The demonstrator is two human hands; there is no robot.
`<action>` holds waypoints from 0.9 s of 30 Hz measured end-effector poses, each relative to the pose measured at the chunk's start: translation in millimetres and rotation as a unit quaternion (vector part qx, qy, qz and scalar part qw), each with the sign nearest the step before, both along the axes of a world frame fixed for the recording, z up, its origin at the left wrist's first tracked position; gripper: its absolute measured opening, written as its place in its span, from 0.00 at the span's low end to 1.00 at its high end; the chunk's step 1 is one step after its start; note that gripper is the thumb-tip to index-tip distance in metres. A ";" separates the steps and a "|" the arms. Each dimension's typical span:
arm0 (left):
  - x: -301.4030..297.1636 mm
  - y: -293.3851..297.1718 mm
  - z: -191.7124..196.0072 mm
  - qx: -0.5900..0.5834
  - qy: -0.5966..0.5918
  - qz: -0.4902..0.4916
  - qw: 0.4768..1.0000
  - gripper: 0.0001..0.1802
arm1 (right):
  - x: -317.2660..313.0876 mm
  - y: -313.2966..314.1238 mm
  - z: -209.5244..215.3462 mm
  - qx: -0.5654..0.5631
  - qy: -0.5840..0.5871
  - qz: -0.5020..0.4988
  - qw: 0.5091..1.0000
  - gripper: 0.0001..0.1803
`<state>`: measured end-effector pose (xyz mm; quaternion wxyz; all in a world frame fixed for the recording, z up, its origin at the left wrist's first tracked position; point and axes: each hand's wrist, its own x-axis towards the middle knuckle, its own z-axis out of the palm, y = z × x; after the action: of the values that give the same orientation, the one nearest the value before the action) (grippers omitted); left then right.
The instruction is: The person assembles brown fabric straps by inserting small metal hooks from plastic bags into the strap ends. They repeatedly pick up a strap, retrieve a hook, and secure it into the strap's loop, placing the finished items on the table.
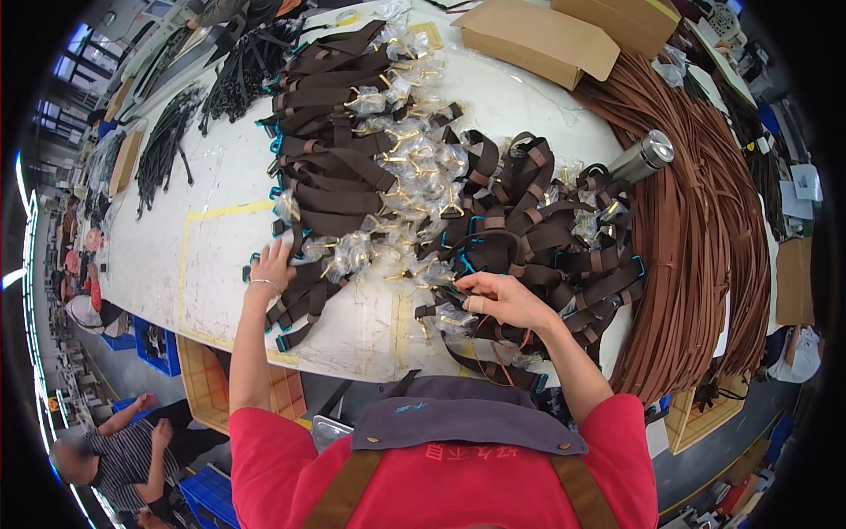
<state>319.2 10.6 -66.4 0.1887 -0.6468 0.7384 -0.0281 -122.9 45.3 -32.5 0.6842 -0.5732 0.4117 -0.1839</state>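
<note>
Rows of dark brown webbing straps [339, 163] lie stacked on the white table, with teal-edged buckles at their left ends and gold-coloured hardware in clear plastic wrap [414, 159] at their right ends. My left hand [273, 267] rests with its fingers stretched out on the buckle ends of the nearest straps [304, 295]. To the right is a looser, tangled heap of similar straps [529, 212]. At its near left edge my right hand [507, 298] has thumb and fingers pinched together; what lies between them is mostly hidden.
A large bundle of long reddish-brown strips [687, 229] covers the table's right side, with a steel flask [643, 156] beside it. Cardboard boxes [538, 40] stand at the back. Black straps [167, 141] lie far left. Another person [128, 458] is at lower left, near blue crates.
</note>
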 end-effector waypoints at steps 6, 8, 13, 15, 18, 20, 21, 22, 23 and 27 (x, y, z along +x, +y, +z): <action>-167.1 -63.7 27.6 -0.060 0.286 -0.116 0.949 0.14 | -18.7 1.3 19.2 0.092 -0.030 -0.075 0.992 0.21; -230.9 -76.9 19.6 -0.038 0.311 -0.203 0.928 0.22 | -14.4 -2.4 27.1 0.085 -0.058 -0.088 0.991 0.20; -252.2 -112.6 -44.3 -0.125 0.399 -0.242 0.876 0.16 | -28.5 3.3 35.0 0.047 -0.116 -0.139 0.982 0.17; -251.0 -107.5 -3.8 -0.123 0.488 -0.236 0.831 0.12 | -42.7 6.8 33.1 0.045 -0.162 -0.194 0.967 0.15; -230.8 -87.3 69.1 -0.156 0.545 -0.258 0.783 0.09 | -50.1 -4.6 31.1 -0.002 -0.208 -0.260 0.943 0.15; -211.2 -69.9 88.3 -0.145 0.588 -0.196 0.772 0.10 | -49.5 -13.0 38.7 -0.021 -0.216 -0.266 0.939 0.16; -201.0 -61.3 91.9 -0.138 0.608 -0.166 0.764 0.10 | -48.7 -16.1 40.5 -0.035 -0.218 -0.257 0.941 0.16; -186.8 -51.6 90.7 -0.115 0.636 -0.120 0.753 0.10 | -46.3 -19.4 43.3 -0.048 -0.221 -0.245 0.943 0.16; -182.5 -42.8 88.3 -0.094 0.689 -0.092 0.713 0.10 | -42.1 -22.9 47.2 -0.058 -0.212 -0.251 0.943 0.16; -176.6 -24.7 52.1 0.050 0.908 -0.017 0.415 0.11 | -15.8 -48.4 58.2 -0.077 -0.180 -0.236 0.952 0.16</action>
<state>142.6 -14.1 -14.3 -0.5607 -0.2718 0.4905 0.6092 -138.8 -3.0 25.7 0.6378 -0.4679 0.3903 -0.4712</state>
